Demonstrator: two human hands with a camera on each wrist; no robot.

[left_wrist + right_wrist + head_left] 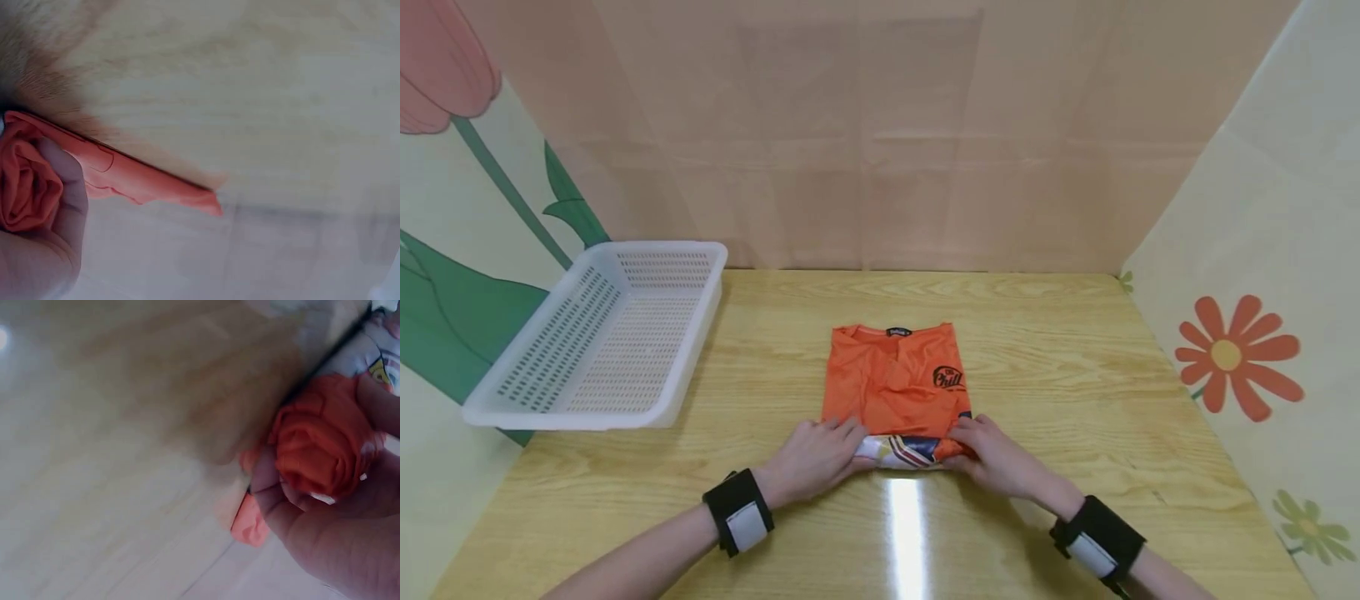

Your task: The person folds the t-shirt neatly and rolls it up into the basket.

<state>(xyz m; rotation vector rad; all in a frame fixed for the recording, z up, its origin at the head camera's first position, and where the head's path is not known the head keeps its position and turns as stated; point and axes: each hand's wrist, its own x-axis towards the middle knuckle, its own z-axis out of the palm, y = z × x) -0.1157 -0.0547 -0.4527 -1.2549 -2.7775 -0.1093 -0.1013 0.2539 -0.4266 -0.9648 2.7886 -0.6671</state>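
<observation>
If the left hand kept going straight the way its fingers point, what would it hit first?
The left hand points toward the right hand along the rolled near edge of the orange shirt. It would likely meet more of that roll, then the right hand.

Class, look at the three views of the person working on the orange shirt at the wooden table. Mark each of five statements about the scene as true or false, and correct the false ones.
1. Both hands grip the rolled near end of the orange shirt. True: the left hand and right hand each hold one end of the roll.
2. The white basket holds a folded towel. False: nothing shows inside it.
3. The basket stands to the left of the shirt. True.
4. The shirt hangs over the edge of the table. False: it lies flat on the tabletop.
5. The shirt's black printed logo faces up. True.
</observation>
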